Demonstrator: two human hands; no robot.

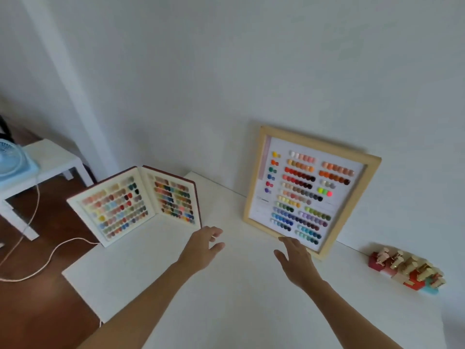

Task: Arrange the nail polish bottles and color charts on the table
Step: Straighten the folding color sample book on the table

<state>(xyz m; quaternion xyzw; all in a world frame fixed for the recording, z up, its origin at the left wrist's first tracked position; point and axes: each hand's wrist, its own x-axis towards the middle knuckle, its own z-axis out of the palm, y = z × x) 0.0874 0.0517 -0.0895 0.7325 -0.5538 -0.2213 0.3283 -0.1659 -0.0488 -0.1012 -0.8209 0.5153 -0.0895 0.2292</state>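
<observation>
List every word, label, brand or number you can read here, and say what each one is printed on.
No text can be read in this picture.
Framed color chart: small grey printing at the left, beside the swatch rows, too blurred to read.
Open swatch book: only color swatches show; no legible lettering.
Nail polish bottles: any labels are too small and blurred to read.
Blue fan: no marking legible.
</observation>
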